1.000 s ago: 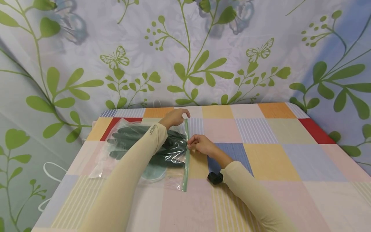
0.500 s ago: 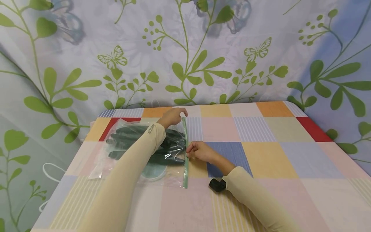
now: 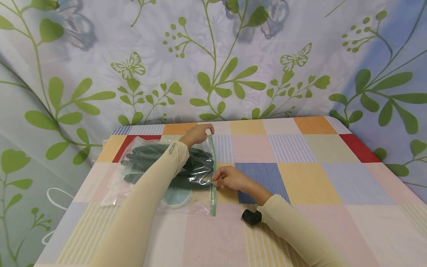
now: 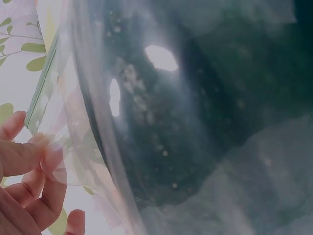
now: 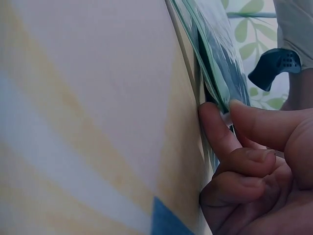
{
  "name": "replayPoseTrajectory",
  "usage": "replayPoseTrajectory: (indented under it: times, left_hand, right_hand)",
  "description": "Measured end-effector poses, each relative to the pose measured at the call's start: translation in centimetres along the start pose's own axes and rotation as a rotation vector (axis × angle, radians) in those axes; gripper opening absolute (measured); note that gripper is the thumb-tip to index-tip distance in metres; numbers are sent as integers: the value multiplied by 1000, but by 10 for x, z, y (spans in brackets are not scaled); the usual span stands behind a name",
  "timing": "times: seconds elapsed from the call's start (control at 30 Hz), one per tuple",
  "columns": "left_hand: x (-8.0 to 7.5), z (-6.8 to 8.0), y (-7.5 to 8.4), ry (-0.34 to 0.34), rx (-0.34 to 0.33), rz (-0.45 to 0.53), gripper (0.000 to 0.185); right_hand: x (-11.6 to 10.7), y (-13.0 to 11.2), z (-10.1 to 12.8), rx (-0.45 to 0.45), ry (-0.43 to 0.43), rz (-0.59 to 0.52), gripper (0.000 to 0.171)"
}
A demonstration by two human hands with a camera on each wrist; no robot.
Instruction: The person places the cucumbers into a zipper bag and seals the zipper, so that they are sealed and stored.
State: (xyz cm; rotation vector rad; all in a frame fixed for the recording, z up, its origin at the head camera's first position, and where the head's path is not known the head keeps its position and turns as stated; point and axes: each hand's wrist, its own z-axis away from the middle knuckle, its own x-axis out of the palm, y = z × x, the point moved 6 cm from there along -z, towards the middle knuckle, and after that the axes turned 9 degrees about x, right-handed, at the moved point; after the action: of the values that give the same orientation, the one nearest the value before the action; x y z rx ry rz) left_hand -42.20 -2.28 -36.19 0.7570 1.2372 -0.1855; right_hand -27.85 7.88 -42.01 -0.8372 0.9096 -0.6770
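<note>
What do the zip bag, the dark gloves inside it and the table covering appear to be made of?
Zip bag: thin clear plastic film, glossy and crinkled, with a green press-seal strip.
Dark gloves: dark green, matte, probably rubber or coated fabric; unclear through the film.
Table covering: checked, smooth; fabric or vinyl, hard to tell.

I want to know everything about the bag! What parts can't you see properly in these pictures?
- Head view: left sleeve covers the middle of the bag and dark gloves.
- Left wrist view: gloves blur behind shiny plastic.
- Right wrist view: right hand hides the zip strip under its pinch; whether it is sealed is unclear.
</note>
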Motion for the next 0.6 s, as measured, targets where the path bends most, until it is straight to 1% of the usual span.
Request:
replayPoseTrajectory:
  times: [0.2,0.4,0.6]
  left_hand:
    - [2,-2,-2,13,13,6,38]
    - [2,-1,-1,30,25,14,36]
    - [2,-1,-2,19,45,42,37]
  right_hand:
    - [5,0,7,1,-35,6,9]
    - [10,-1,14,-11,-72,10,11]
    - [17,1,22,1,-106,1,10]
